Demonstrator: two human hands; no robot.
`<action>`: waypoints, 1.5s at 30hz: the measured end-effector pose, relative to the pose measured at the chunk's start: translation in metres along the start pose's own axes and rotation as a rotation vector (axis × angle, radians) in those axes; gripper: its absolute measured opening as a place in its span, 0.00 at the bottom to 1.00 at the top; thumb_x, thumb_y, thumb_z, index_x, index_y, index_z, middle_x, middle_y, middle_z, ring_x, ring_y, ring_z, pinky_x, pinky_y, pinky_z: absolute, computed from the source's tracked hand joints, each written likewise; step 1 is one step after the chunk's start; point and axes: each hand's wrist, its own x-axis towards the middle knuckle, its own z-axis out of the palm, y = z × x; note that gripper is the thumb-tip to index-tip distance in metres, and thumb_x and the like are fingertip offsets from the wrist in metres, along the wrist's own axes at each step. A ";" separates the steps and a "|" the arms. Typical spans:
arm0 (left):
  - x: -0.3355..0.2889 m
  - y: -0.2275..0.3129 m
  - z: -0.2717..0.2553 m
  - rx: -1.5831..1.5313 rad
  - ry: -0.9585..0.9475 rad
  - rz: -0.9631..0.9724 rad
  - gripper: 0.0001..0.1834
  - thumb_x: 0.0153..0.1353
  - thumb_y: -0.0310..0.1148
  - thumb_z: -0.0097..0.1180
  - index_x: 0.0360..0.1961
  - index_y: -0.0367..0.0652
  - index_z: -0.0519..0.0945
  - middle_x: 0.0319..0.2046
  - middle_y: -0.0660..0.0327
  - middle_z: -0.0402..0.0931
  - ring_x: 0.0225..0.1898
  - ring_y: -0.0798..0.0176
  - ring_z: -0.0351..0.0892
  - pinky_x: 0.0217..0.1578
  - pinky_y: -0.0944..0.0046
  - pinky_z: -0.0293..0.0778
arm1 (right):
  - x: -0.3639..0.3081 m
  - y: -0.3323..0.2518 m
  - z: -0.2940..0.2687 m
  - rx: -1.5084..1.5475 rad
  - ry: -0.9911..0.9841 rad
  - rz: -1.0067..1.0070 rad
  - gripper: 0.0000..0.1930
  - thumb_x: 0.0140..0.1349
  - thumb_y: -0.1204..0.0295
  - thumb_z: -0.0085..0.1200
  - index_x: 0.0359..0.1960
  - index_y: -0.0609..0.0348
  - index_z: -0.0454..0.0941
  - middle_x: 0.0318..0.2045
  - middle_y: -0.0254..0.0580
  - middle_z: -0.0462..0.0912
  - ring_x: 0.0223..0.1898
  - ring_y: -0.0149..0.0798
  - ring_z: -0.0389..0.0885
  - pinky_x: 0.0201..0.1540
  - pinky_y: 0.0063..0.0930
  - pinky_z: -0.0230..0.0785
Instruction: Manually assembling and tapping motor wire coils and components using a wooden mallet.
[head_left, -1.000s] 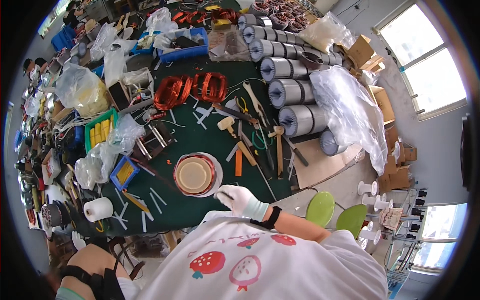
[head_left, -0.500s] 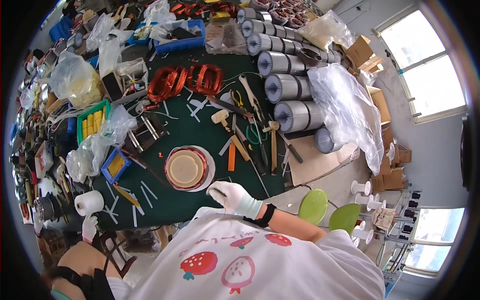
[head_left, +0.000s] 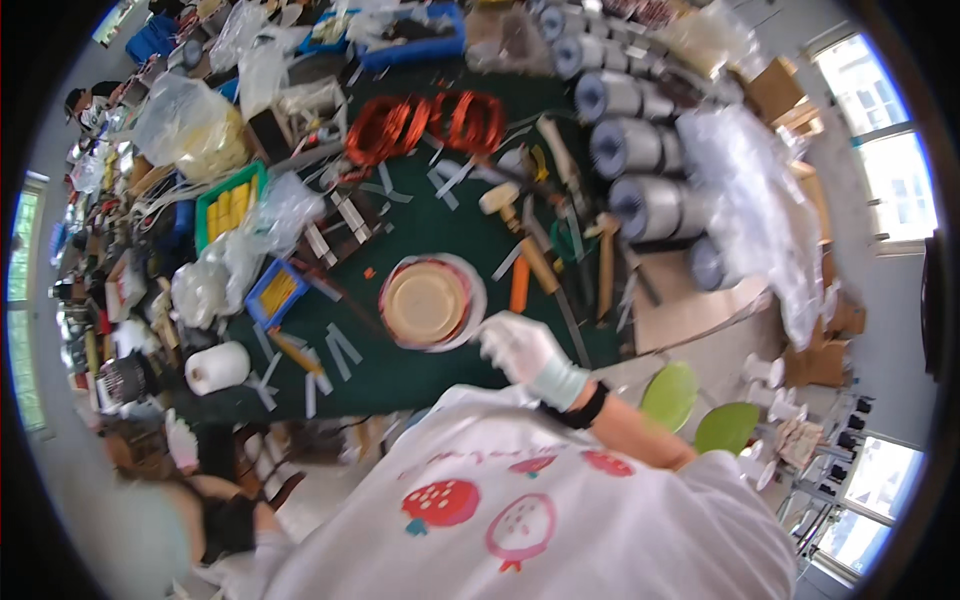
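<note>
My right hand (head_left: 527, 352), in a white glove with a black wristband, is at the right of a round piece (head_left: 427, 302). Its fingers are curled together by the rim; what they hold, if anything, is hidden. The round piece has a beige top and a reddish ring around it. It lies on a white disc (head_left: 478, 298) on the dark green tabletop (head_left: 345, 270). My left hand (head_left: 150, 530), also gloved, is low at the left, away from the table. Motion smears it, so its fingers cannot be made out.
Red-orange wire coils (head_left: 468, 122) lie at the back. Mallets (head_left: 500, 198), knives and an orange strip (head_left: 519, 284) lie right of the round piece. Large grey spools (head_left: 650, 207) line the right side. A white thread roll (head_left: 217, 368) and blue box (head_left: 276, 293) stand left.
The whole view has shifted, moving the table rightward and up in the picture. My left hand has come further into view, blurred. My right hand stays beside the round piece.
</note>
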 end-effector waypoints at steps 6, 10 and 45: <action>-0.207 -0.136 0.032 0.244 -0.530 -1.102 0.27 0.79 0.44 0.49 0.70 0.36 0.72 0.64 0.53 0.75 0.63 0.58 0.73 0.67 0.59 0.66 | 0.014 -0.005 -0.039 0.246 0.189 0.082 0.19 0.83 0.58 0.42 0.41 0.59 0.79 0.30 0.30 0.80 0.28 0.20 0.75 0.33 0.15 0.69; -0.303 -0.173 0.070 -0.229 -0.361 -1.333 0.41 0.79 0.48 0.50 0.82 0.39 0.49 0.78 0.54 0.57 0.79 0.57 0.54 0.77 0.58 0.52 | 0.018 -0.015 -0.046 0.314 0.192 0.124 0.18 0.83 0.59 0.41 0.40 0.58 0.78 0.30 0.29 0.79 0.28 0.20 0.74 0.33 0.15 0.68; -0.187 -0.168 0.183 0.336 -1.082 -0.529 0.35 0.43 0.28 0.72 0.58 0.37 0.79 0.59 0.47 0.77 0.62 0.40 0.74 0.64 0.46 0.70 | 0.185 0.122 -0.203 0.070 0.453 0.049 0.17 0.75 0.63 0.54 0.58 0.60 0.69 0.33 0.33 0.77 0.26 0.22 0.79 0.27 0.19 0.73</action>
